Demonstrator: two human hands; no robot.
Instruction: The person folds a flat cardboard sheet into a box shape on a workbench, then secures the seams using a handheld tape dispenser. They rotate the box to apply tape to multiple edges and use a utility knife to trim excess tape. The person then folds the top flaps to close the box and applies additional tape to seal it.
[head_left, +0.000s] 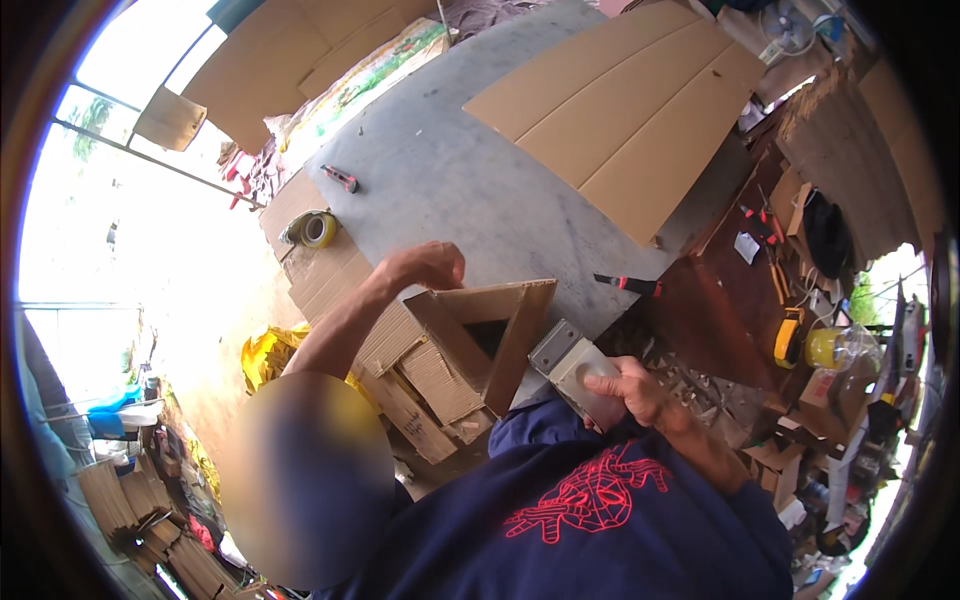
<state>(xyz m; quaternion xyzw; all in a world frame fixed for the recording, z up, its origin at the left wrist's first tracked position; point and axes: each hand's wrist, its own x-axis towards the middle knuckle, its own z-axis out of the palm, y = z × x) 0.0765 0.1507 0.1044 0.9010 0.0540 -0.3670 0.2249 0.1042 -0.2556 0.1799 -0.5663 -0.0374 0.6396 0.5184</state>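
Note:
My right hand (632,392) is closed around a grey metal hand tool (575,372) with a broad flat end; its exact kind is hard to tell. The flat end is beside the right side of a small brown cardboard box (445,375). The box stands tilted in front of me, with a dark opening between its raised edges. Beyond the box, my left hand (430,265) is over the grey table (420,190) with its fingers curled in. Whatever those fingers hold, if anything, is hidden.
A large creased cardboard sheet (625,110) lies at the far right of the table. A red and black utility knife (630,285) is near the table's right edge, another cutter (340,178) farther left. A tape roll (318,230) rests on cardboard at left. Tools and a yellow tape measure (789,337) clutter the right.

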